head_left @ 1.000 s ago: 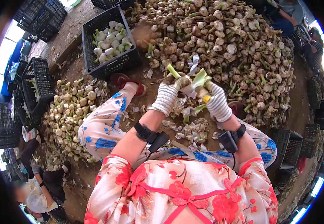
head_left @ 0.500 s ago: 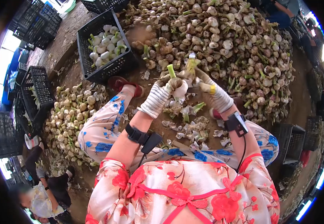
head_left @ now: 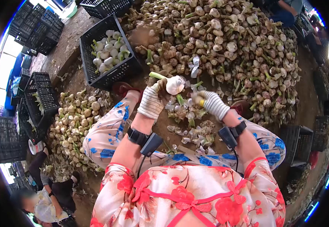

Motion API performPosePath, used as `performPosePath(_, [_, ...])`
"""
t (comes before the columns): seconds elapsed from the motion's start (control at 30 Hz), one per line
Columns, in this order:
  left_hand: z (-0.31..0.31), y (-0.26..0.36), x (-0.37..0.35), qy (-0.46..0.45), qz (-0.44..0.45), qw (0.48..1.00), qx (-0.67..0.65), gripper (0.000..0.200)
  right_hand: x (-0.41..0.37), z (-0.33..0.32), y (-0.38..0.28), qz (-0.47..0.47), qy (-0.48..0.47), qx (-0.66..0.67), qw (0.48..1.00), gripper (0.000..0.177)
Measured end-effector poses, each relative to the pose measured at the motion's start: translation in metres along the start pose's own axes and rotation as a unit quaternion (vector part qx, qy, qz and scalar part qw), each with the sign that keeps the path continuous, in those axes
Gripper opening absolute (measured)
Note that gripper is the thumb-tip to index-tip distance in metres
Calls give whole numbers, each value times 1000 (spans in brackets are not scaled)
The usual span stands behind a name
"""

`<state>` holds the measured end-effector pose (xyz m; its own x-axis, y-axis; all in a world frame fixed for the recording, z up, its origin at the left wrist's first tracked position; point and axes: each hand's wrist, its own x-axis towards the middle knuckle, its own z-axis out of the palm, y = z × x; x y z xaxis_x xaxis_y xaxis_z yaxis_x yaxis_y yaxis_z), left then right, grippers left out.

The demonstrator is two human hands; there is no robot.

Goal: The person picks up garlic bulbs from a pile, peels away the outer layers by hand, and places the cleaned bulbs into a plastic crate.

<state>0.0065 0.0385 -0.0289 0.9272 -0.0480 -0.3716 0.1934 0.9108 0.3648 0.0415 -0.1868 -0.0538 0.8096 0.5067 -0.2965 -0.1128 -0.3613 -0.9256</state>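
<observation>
Above loose garlic skins (head_left: 202,135), left hand (head_left: 152,99) has its grip clamped on a white garlic bulb (head_left: 175,85); right hand (head_left: 214,104) apart from bulb, fingertips blurred, grip indeterminate.

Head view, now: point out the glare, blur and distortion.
Head view: strong fisheye curvature with black corners, and washed-out glare at the left and right edges; head view: a hazy brownish smudge over the garlic heap; head view: the right hand looks slightly blurred, while the garlic bulb in the left hand is fairly crisp.
</observation>
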Motion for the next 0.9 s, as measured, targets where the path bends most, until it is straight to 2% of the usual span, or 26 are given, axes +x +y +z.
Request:
performPosePath(0.03, [5, -3, -2, 1, -4, 1000, 0, 22, 3, 1, -13, -5, 30, 102, 994, 44])
performPosePath(0.1, [18, -12, -7, -60, 116, 983, 127, 25, 1, 4, -47, -63, 75, 42, 994, 46])
performPosePath(0.13, [25, -15, -9, -62, 130, 968, 205, 26, -3, 10, -68, -81, 99, 16, 992, 39])
performPosePath(0.17, [25, -16, -8, -62, 128, 968, 206, 26, -4, 13, -78, -110, 140, -55, 982, 33])
performPosePath(0.23, [23, -14, -5, -55, 155, 966, 201, 26, 9, 15, -52, -156, 136, 7, 978, 28])
performPosePath(0.3, [5, -13, 2, -56, 175, 964, 193, 22, 26, 17, -9, -89, 160, 50, 982, 26])
performPosePath(0.33, [1, -11, 3, -33, 151, 980, 125, 21, 29, 15, 18, -26, 143, -28, 989, 24])
performPosePath(0.37, [-4, -10, 4, -10, 125, 990, 57, 20, 20, 14, 22, 87, 80, -90, 989, 23])
performPosePath(0.43, [-9, -6, 7, -30, 107, 993, 29, 18, 6, 16, 34, -41, 15, -194, 980, 27])
performPosePath(0.47, [-13, -7, 8, -50, 49, 997, -35, 20, 8, 12, 39, -38, 12, -194, 980, 27])
performPosePath(0.5, [-13, -9, 7, -68, -11, 993, -98, 22, 4, 9, 16, 23, -21, -218, 975, 28])
performPosePath(0.53, [-22, -9, 11, -74, -53, 990, -107, 25, 2, 6, 4, 83, -53, -240, 966, 29])
performPosePath(0.57, [-31, -9, 14, -80, -96, 985, -117, 29, 2, 4, 7, 86, -48, -239, 966, 29])
performPosePath(0.63, [-34, -18, 15, -103, -27, 982, -156, 32, 6, -8, 20, 41, -85, -224, 970, 29])
performPosePath(0.67, [-44, -17, 21, -69, -54, 986, -145, 30, 12, -13, 36, 43, -106, -253, 961, 29])
performPosePath(0.7, [-45, -8, 27, 44, -7, 995, -95, 25, 15, -19, 53, -16, -72, -218, 973, 30])
performPosePath(0.73, [-45, 0, 34, 161, 27, 986, -31, 21, 19, -29, 60, 17, -63, -189, 980, 32])
performPosePath(0.77, [-20, 21, 26, 167, 89, 982, 4, 23, 23, -39, 63, 49, -56, -160, 984, 35])
performPosePath(0.8, [-43, 51, 38, 46, 96, 993, -45, 27, 29, -55, 48, 75, -31, -257, 963, 45])
performPosePath(0.83, [-13, 69, 35, 72, 214, 974, 13, 37, 40, -72, 58, 83, 11, -274, 958, 53])
performPosePath(0.87, [-23, 89, 38, 77, 244, 966, -33, 41, 52, -86, 49, 121, 65, -297, 945, 53])
performPosePath(0.9, [-30, 105, 42, 80, 275, 955, -78, 45, 64, -104, 52, 89, 151, -244, 954, 46])
